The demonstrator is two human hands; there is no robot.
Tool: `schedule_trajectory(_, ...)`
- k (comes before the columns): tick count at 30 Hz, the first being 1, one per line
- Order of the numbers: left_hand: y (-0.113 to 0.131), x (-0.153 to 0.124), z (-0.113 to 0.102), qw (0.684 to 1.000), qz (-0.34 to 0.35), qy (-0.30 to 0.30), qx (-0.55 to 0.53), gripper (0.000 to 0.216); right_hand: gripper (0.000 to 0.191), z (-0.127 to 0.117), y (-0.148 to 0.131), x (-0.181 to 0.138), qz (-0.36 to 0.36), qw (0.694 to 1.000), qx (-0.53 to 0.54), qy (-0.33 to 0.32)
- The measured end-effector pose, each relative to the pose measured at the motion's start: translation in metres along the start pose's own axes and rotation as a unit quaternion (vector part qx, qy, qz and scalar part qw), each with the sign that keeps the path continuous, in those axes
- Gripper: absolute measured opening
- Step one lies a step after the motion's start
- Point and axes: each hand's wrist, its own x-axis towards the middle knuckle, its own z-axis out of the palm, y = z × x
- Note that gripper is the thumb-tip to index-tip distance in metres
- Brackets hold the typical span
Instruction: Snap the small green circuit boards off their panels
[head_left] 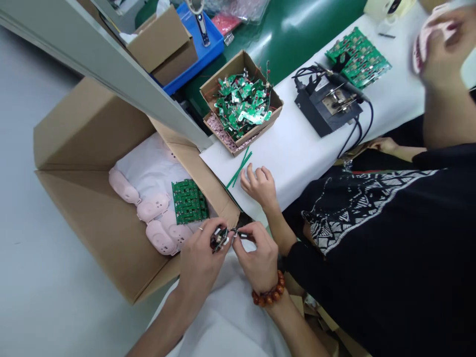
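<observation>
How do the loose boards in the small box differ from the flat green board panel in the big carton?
The loose boards are many separate pieces heaped in the small box; the board panel is one joined sheet. The loose boards have wires sticking out; the panel lies flat in the big carton. Both are green circuit boards.

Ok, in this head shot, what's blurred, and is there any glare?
Head view: the raised hand at top right is motion-blurred; the green mat behind the bench shows bright glare; the left hand, right hand and the small part they pinch look fairly sharp.
</observation>
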Motion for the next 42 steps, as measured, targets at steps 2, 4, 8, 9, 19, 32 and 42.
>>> schedule_trajectory(2, -0.002, -0.001, 0.000, 1.000, 0.001, -0.006, 0.006, 0.014, 0.007, 0.001, 0.000, -0.001, 0.008, 1.000, 0.003, -0.004)
schedule_trajectory(4, -0.005, -0.002, 0.000, 1.000, -0.001, -0.013, 0.009, 0.014, 0.007, 0.000, 0.000, -0.002, 0.014, 1.000, 0.006, -0.006)
schedule_trajectory(8, -0.010, -0.004, 0.002, 1.000, -0.009, -0.026, 0.004, 0.013, 0.006, 0.000, 0.003, -0.005, 0.011, 1.000, 0.010, -0.017)
schedule_trajectory(9, -0.011, -0.004, 0.003, 1.000, -0.010, -0.027, 0.003, 0.013, 0.006, 0.000, 0.005, -0.006, 0.010, 1.000, 0.012, -0.022)
schedule_trajectory(19, -0.019, -0.006, 0.011, 0.998, -0.010, -0.032, 0.049, 0.016, 0.017, 0.008, 0.011, -0.016, -0.019, 0.998, -0.061, 0.028)
schedule_trajectory(32, -0.013, -0.007, 0.016, 0.998, 0.033, -0.025, -0.039, 0.009, 0.025, 0.002, 0.003, -0.018, -0.073, 0.988, -0.102, 0.093)
schedule_trajectory(42, 0.007, 0.009, -0.020, 0.993, -0.039, -0.016, -0.113, 0.011, 0.015, -0.018, -0.005, 0.016, 0.061, 0.986, 0.153, -0.022)
